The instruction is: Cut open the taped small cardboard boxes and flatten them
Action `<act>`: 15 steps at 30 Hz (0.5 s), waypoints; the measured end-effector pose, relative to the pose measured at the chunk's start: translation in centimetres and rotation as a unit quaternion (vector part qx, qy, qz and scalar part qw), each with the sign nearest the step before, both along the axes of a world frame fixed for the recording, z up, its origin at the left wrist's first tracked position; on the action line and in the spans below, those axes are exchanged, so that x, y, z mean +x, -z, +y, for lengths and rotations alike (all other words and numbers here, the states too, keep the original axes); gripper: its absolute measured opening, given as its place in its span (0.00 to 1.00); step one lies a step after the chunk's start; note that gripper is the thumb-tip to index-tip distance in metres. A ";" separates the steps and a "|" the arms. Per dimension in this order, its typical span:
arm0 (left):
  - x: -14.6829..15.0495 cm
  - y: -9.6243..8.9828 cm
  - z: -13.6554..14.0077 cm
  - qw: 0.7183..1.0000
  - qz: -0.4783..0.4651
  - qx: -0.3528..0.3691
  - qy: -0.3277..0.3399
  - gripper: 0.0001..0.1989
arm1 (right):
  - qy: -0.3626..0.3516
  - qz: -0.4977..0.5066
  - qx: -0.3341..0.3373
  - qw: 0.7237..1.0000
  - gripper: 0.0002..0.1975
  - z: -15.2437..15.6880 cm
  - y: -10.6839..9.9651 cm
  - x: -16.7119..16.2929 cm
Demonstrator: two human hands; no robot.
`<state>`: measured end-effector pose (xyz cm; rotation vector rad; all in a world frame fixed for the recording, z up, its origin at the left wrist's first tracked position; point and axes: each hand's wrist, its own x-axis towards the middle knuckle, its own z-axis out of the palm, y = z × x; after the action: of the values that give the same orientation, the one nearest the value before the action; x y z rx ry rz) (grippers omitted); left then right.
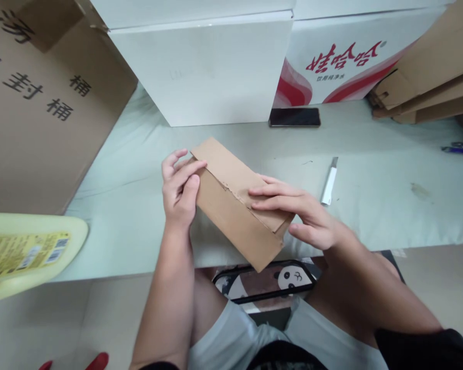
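Note:
A small brown cardboard box [237, 218] is between my two hands, set at a slant near the front edge of the table. Its top flap has a ragged, torn-looking seam along one long side. My left hand [180, 187] grips the far left end, with the thumb on the side and a fingertip at the top edge. Over the near right end lies my right hand [301, 210], its fingers on the flap and its thumb at the end face. To the right of it, a white utility knife [330, 182] rests on the table with its blade out.
White cartons [216, 72] stand along the back, with a black phone [295, 117] in front of them. A large brown carton [42, 113] and a pale yellow bottle [34, 252] are at left. Folded cardboard [428, 77] leans at right, near blue scissors [461, 150].

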<state>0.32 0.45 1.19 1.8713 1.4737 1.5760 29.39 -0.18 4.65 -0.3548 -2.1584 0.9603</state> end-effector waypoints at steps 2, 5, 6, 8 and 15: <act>-0.2 0.0 0.0 1.000 0.005 0.003 0.010 0.19 | 0.003 -0.003 -0.006 1.000 0.21 -0.1 0.2 0.0; -0.3 0.0 0.2 1.000 -0.016 0.007 0.004 0.18 | 0.037 0.002 -0.030 0.999 0.23 -0.4 0.6 0.1; -0.3 -0.1 0.2 1.000 -0.029 0.000 -0.005 0.17 | 0.051 0.014 -0.049 0.997 0.25 -0.5 0.9 0.1; -0.3 -0.5 0.3 0.996 -0.073 -0.022 -0.039 0.16 | 0.074 0.037 -0.097 0.992 0.28 -0.5 1.7 0.3; -0.8 -2.0 0.2 0.919 -0.341 -0.116 -0.161 0.22 | 0.073 -0.028 -0.179 0.981 0.38 0.1 4.4 0.7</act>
<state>-0.45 0.69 3.15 0.8278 1.5689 1.8292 30.09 -0.12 0.23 -0.7119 -1.9722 1.2660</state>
